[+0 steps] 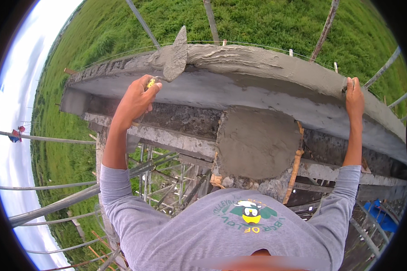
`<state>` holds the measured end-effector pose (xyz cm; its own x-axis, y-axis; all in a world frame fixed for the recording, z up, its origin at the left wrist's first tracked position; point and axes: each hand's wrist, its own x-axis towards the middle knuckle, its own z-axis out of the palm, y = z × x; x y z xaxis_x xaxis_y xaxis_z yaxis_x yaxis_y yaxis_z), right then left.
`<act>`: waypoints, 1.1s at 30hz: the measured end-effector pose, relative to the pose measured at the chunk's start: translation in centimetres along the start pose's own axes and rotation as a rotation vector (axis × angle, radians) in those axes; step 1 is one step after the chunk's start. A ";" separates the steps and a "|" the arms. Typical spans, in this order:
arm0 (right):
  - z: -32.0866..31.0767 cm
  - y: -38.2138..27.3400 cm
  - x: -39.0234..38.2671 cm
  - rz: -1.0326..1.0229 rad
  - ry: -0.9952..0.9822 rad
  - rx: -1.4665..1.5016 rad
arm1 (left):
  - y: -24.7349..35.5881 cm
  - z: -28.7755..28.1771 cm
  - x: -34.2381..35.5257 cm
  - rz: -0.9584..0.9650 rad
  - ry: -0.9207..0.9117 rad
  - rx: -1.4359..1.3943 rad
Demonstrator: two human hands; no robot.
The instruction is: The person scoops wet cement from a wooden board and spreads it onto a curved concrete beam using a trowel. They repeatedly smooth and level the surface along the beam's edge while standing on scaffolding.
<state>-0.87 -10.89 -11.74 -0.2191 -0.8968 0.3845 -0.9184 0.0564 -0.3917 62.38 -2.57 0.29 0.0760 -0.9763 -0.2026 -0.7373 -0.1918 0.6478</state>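
Observation:
My left hand (135,100) grips the handle of a trowel (174,56), whose pointed blade, coated in grey mortar, rests on the top of a concrete ledge (239,92). Wet mortar (253,58) lies in a thick ridge along the ledge's upper edge. My right hand (354,98) is at the right, fingers resting on the wet mortar at the top of the ledge, holding nothing that I can see. A patch of fresh plaster (257,144) covers a column below the ledge, between my arms.
Metal scaffold pipes (54,205) run below left and behind the ledge. Green grass (267,22) lies far below beyond the wall. A thin string line (122,53) stretches above the ledge. A blue object (382,217) sits at the lower right.

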 end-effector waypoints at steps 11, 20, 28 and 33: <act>0.2 0.0 -0.1 -0.061 0.020 -0.043 | 6.2 5.0 2.2 -0.033 -0.158 0.406; 0.3 -0.4 -0.2 -0.078 0.042 -0.002 | 11.6 10.4 1.0 0.181 -0.182 0.393; 0.0 -0.7 -0.1 -0.078 -0.001 0.006 | 8.3 6.3 2.6 -0.055 -0.059 0.503; 0.0 -0.6 -0.2 -0.085 0.008 0.023 | 12.5 10.1 2.6 0.103 -0.176 0.499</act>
<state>-0.30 -10.74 -11.59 -0.1432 -0.8941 0.4243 -0.9260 -0.0302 -0.3764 46.59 -6.44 0.42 -0.0958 -0.9479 -0.3037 -0.9676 0.0171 0.2519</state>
